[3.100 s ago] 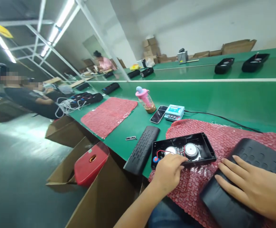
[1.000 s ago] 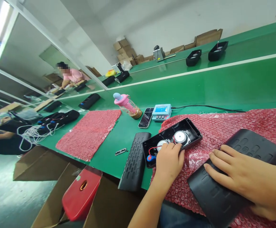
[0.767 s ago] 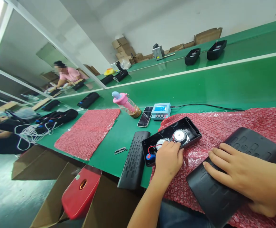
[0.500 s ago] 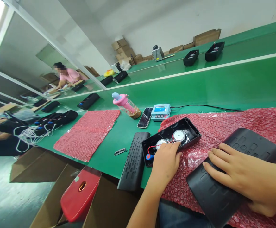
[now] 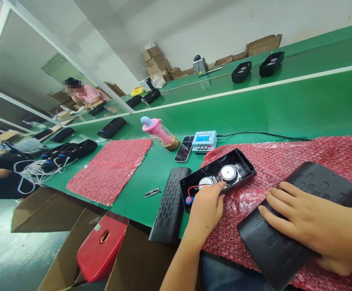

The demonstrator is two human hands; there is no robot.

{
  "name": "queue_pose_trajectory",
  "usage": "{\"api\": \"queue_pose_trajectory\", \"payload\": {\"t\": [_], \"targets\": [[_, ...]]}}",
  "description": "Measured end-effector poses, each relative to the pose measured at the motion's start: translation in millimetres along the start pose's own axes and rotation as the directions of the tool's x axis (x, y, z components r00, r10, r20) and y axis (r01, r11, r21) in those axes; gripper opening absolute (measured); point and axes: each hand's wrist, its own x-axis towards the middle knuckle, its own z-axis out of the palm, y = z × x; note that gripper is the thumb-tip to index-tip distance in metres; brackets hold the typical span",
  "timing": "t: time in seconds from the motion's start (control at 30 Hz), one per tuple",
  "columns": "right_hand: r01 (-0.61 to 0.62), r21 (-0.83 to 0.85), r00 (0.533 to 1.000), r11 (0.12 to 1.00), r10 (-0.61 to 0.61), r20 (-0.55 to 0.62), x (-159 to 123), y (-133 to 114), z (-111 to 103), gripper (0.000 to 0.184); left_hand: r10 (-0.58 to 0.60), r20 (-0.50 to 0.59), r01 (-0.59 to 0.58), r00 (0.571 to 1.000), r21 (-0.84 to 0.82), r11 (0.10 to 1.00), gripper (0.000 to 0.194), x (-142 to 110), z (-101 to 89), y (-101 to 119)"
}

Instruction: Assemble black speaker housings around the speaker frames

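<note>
Left hand lower on open shell, grille cover alongside.

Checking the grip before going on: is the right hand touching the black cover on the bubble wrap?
Touching. The head view shows the right hand lying flat on the black cover, fingers spread on its surface.

An open black plastic speaker shell lay on red bubble wrap, a perforated black grille to its left, a curved black cover to its right.
</note>
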Motion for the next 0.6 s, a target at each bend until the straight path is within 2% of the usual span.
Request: {"api": "queue_pose_trajectory", "payload": {"t": [0.23,0.33,0.5,0.6], "targets": [[-0.003,0.008,1.000,1.000,0.003,0.001,0,0,-1,0.076,0.014,0.049,-0.012,0.999,-0.036,0.999,0.035,1,-3.7,-2],[-0.008,0.012,1.000,1.000,0.007,0.015,0,0,-1,0.077,0.049,0.015,-0.048,0.999,-0.035,0.998,0.039,-3,-5.2,-2],[-0.006,0.028,1.000,1.000,0.006,0.028,0,0,0,0.079,0.054,-0.114,-0.036,0.992,0.157,0.987,0.031,-11,-4.7,-1],[-0.007,0.032,0.999,0.999,0.006,0.034,1,0,0,0.080,0.073,-0.132,-0.038,0.989,0.248,0.968,0.025,-14,-0.3,-2]]}}
